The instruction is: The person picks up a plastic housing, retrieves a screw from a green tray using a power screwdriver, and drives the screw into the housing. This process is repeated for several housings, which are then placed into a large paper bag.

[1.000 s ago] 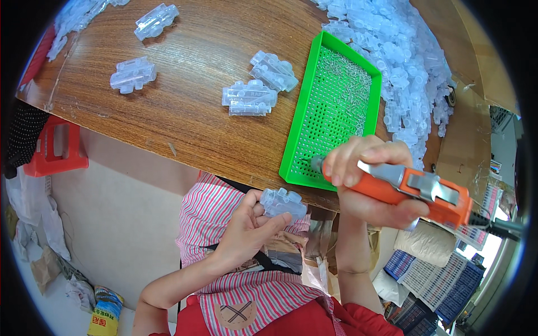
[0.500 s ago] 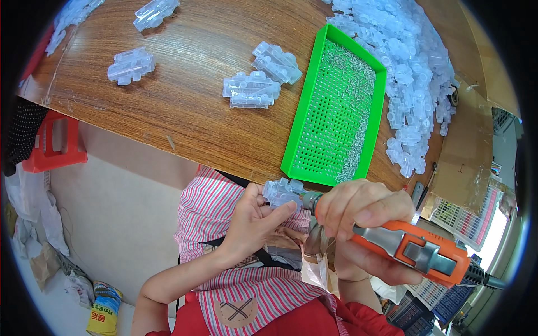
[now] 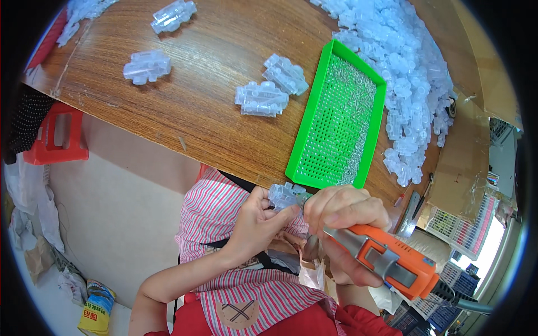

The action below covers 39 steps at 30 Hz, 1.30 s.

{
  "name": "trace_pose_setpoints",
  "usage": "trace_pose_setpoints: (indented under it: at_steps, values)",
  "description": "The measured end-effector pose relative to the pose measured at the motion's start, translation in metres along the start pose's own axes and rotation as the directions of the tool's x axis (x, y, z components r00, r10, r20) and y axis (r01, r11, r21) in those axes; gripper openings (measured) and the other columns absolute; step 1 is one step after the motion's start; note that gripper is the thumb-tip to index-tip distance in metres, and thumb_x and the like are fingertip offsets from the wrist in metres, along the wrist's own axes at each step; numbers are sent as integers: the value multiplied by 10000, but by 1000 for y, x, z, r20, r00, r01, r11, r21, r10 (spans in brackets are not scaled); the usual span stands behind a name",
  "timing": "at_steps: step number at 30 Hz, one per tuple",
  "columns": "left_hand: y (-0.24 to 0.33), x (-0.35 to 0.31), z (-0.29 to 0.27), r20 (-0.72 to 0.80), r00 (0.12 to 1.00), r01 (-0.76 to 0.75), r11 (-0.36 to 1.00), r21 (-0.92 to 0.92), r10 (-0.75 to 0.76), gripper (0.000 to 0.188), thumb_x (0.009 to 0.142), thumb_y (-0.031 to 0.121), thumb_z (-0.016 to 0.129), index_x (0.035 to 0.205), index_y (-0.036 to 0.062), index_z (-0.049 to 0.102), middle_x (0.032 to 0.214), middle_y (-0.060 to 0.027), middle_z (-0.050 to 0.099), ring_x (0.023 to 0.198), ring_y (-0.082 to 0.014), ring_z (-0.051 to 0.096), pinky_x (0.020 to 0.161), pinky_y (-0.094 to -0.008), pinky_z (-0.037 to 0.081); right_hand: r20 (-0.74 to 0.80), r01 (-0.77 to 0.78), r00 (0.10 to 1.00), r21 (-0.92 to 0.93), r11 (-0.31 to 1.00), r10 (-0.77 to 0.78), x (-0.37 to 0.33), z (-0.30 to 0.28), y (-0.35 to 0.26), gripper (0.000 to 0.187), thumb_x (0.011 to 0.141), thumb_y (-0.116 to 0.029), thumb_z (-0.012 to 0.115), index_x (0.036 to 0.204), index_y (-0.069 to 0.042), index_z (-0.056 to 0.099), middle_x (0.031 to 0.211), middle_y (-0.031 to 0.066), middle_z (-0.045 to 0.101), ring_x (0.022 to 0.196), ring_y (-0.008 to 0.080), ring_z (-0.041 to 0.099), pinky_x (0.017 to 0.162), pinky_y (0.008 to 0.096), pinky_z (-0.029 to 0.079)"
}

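My right hand (image 3: pixel 342 210) is wrapped around the orange electric screwdriver (image 3: pixel 386 260), its long axis slanting up-left toward the clear plastic part (image 3: pixel 283 196) pinched in my left hand (image 3: pixel 255 224), just below the table edge (image 3: pixel 168 134).

The electric screwdriver (image 3: pixel 386 262) is orange with grey; the tray (image 3: pixel 337 124) is bright green (dotted with holes); the plastic parts (image 3: pixel 261 99) are translucent pale blue, the table (image 3: pixel 185 73) brown wood-grain, the stool (image 3: pixel 53 134) red.
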State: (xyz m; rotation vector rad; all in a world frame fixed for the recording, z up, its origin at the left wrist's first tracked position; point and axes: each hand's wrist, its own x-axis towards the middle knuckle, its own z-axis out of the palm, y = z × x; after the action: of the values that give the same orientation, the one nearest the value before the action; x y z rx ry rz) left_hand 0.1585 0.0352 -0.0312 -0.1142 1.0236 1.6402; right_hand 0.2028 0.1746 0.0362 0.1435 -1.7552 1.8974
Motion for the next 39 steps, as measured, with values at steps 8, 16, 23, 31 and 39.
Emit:
trace_pose_setpoints:
  at_steps: [8,16,23,31,39]
  values:
    - [5,-8,4,-18,999,-30,1000,-2,30,308,875,15,627,1077,-41,402,1060,-141,601,946,-123,605,806,-244,512,-188,21,982,16,1000,-18,29,-21,-15,782,775,-770,464,981,-17,510,631,63,517,512,180,523,457,327,457]
    - [8,-11,2,-49,995,93,995,25,-92,302,850,49,659,1041,29,426,959,-79,613,877,-111,617,780,-248,517,-189,25,982,66,998,-12,27,-29,20,794,776,-776,454,973,-9,525,635,59,520,524,172,522,477,317,462]
    - [7,-7,4,-79,995,71,997,43,-68,275,857,60,660,1007,27,432,923,-78,617,824,-107,623,731,-232,513,-157,-28,987,101,994,44,24,-26,18,812,693,-761,559,980,-4,511,715,54,532,619,156,544,554,286,447]
    - [0,-4,5,-66,998,11,999,33,-9,289,865,45,652,1026,22,414,935,-73,608,848,-97,607,747,-231,505,-191,5,982,49,999,5,22,-28,19,827,726,-802,491,975,-13,524,647,55,528,527,175,531,474,324,464]
    - [1,-3,7,-56,998,-8,999,35,10,296,865,39,652,1033,26,409,961,-71,602,871,-88,593,749,-223,491,-166,27,986,55,998,-18,22,-29,19,819,729,-793,501,972,-11,516,650,56,532,532,176,534,469,324,460]
